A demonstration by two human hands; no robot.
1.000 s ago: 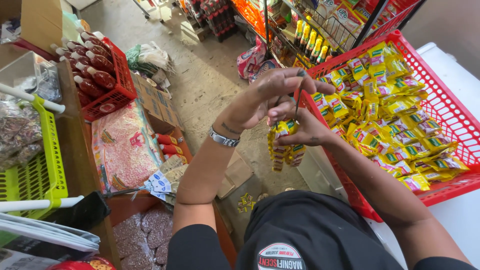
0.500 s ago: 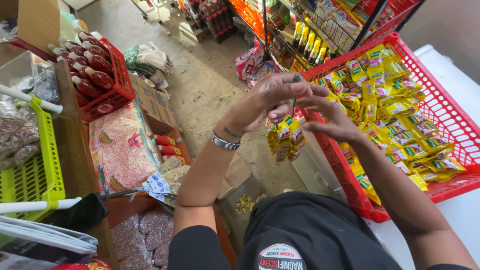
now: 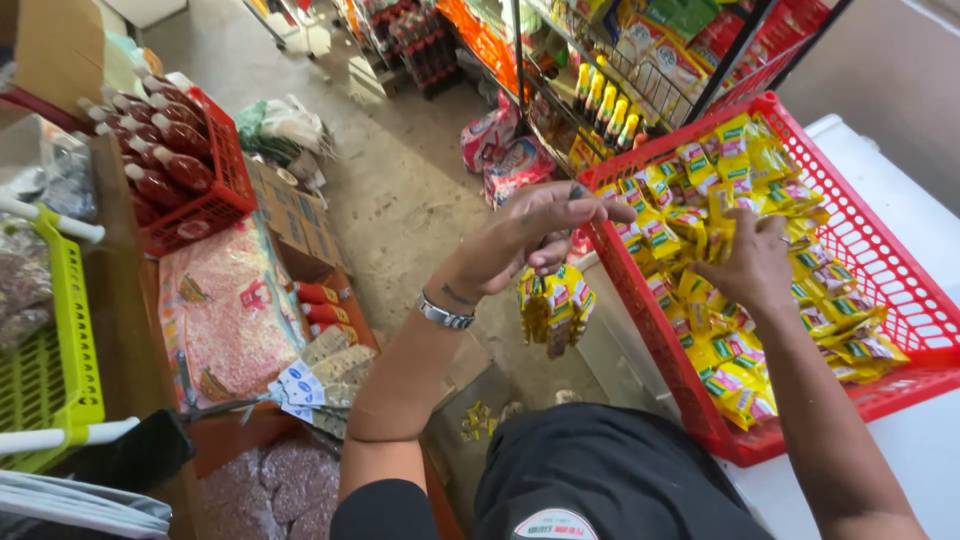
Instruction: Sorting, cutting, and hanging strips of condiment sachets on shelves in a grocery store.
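My left hand, with a metal watch at the wrist, is raised beside the red plastic basket and grips a hanging bunch of yellow sachets. My right hand is inside the basket, fingers down on the heap of yellow sachets; whether it has closed on any I cannot tell. The basket rests on a white surface at the right.
A red crate of sauce bottles stands at the left, with a green crate in front of it. Pink bags and flat cardboard lie below. Stocked wire shelves stand beyond the basket, across a concrete floor.
My right hand has left the bunch held by my left hand and moved right and down into the basket. The left hand still holds the bunch up.
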